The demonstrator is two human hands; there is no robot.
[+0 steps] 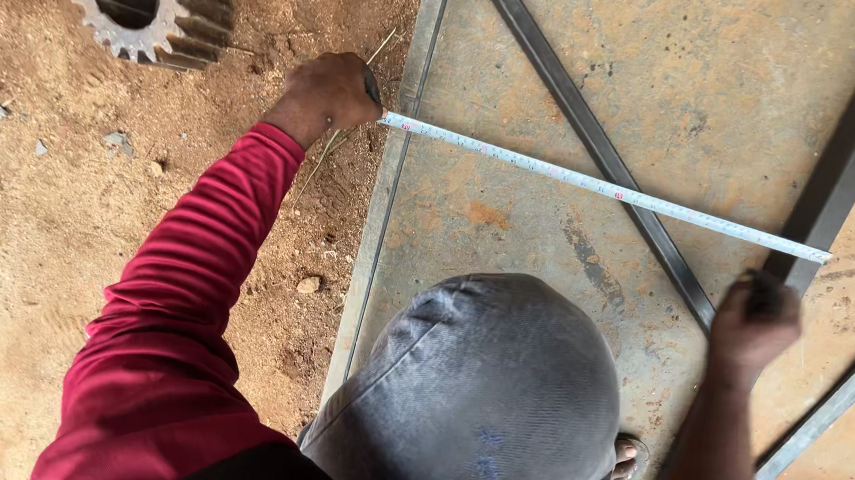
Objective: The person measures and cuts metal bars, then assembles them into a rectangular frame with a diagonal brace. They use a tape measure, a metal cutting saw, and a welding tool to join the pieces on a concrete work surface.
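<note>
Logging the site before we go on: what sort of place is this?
Probably an outdoor metalworking yard. A rusty steel sheet with dark flat bars lies on bare sandy ground, a large gear sits in the dirt, and both hands stretch a tape measure across the sheet.

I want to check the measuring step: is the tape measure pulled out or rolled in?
Pulled out: the tape measure stretches across the metal sheet from the left hand.

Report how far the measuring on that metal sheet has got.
Done: the tape measure is pulled out across the metal sheet, crossing a dark steel bar. In hand: the left hand pins the tape's end at the sheet's edge; the right hand sits blurred near the far end. Left: no mark along the tape shows.
</note>
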